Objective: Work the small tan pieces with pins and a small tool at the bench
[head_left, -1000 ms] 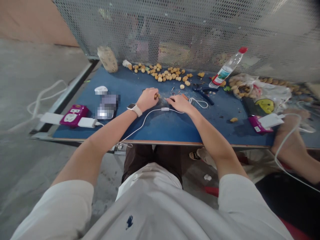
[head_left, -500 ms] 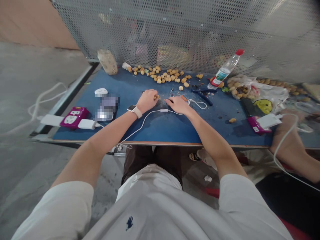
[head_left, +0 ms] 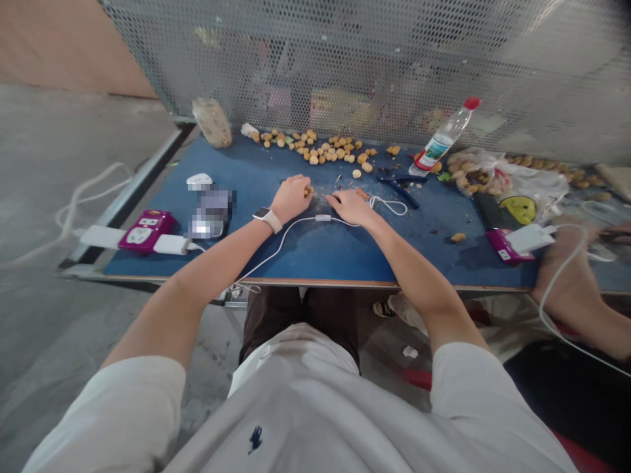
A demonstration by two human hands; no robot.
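My left hand (head_left: pixel 293 196), with a pale-banded watch (head_left: pixel 267 217) on its wrist, is closed around a small tan nut-like piece (head_left: pixel 309 191). Just to the right, my right hand (head_left: pixel 349 205) rests low over the blue table with its fingers curled. A thin pointed tool (head_left: pixel 326 197) sticks out from them toward the left hand; most of it is hidden. The tool's tip and the piece look apart. A white cord with an inline switch (head_left: pixel 323 217) passes below both hands. Beyond them lies a row of tan round nut-like pieces (head_left: pixel 331 153).
Blue-handled pliers (head_left: pixel 403 190) lie right of my hands, near a tilted bottle (head_left: pixel 438 144). Purple power strips (head_left: pixel 146 230) with white plugs stand at left and right. A perforated metal screen (head_left: pixel 296 66) borders the back. Another person's arm (head_left: pixel 574 279) reaches in from the right.
Both my hands stay almost in place; the left wrist has shifted very slightly. The other person's hand at the far right has moved a little.
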